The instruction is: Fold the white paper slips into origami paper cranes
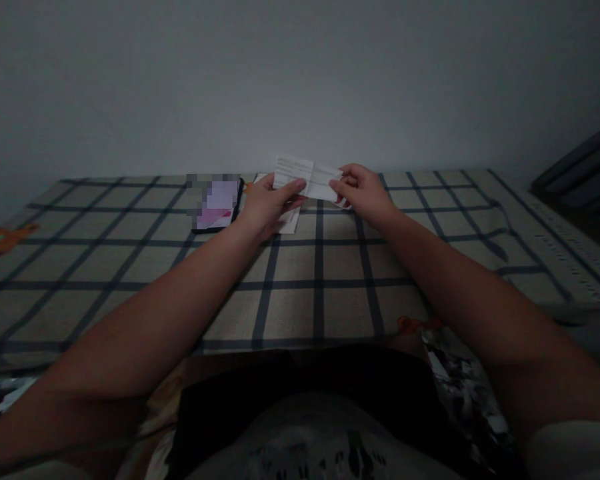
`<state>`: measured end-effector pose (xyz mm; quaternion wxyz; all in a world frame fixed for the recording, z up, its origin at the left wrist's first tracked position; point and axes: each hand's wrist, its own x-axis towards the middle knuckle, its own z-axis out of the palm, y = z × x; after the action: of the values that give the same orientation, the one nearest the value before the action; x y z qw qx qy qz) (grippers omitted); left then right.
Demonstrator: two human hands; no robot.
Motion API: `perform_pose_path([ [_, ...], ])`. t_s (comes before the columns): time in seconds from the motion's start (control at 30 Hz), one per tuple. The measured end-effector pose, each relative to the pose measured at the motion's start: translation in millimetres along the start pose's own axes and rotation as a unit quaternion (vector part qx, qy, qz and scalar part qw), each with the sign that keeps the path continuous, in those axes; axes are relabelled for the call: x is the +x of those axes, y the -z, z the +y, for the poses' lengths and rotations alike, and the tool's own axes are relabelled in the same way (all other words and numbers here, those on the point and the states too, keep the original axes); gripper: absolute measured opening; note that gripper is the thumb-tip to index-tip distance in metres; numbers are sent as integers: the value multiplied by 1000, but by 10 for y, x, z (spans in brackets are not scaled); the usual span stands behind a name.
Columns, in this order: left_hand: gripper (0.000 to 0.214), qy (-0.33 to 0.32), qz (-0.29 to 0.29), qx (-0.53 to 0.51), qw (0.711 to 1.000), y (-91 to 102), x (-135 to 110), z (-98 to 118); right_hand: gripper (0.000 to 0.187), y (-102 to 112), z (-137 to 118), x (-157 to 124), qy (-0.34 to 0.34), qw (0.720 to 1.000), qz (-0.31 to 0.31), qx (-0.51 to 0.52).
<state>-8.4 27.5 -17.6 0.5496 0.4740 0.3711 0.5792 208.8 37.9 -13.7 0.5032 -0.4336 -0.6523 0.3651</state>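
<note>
A creased white sheet of paper [310,175] with lines of print is held up above the table between both hands. My left hand [273,200] pinches its left part, thumb on the printed face. At the right end my right hand [363,190] grips the edge between thumb and fingers. Under and behind my left hand, more white paper [289,223] lies on the cloth, partly hidden by the hand. Left of that hand is a dark-edged flat device [219,203] with a lit, pixelated screen, apart from my fingers.
A checked tablecloth [320,260] with dark blue lines covers the table, which meets a plain wall [300,80] at the back. A dark slatted object [580,167] stands at the far right. My lap is below the front edge.
</note>
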Motion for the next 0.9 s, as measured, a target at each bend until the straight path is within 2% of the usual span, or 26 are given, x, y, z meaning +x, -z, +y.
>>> perform_pose_path([
  [0.2, 39, 21, -62, -12, 998, 1, -8, -14, 17, 14, 23, 30, 11, 1000, 23, 9],
  [0.5, 32, 3, -40, -18, 999, -23, -30, 33, 30, 15, 52, 25, 46, 999, 7, 24],
  [0.6, 32, -9, -46, -15, 999, -19, -36, 54, 39, 13, 16, -1, 37, 999, -12, 26],
  [0.7, 32, -5, -37, -6, 999, -26, -42, 64, 35, 1, -32, -36, 14, 1000, -24, 7],
  [0.9, 29, 44, -23, 7, 999, -53, -54, 46, 31, 4, -73, -57, 1, 1000, 22, -10],
])
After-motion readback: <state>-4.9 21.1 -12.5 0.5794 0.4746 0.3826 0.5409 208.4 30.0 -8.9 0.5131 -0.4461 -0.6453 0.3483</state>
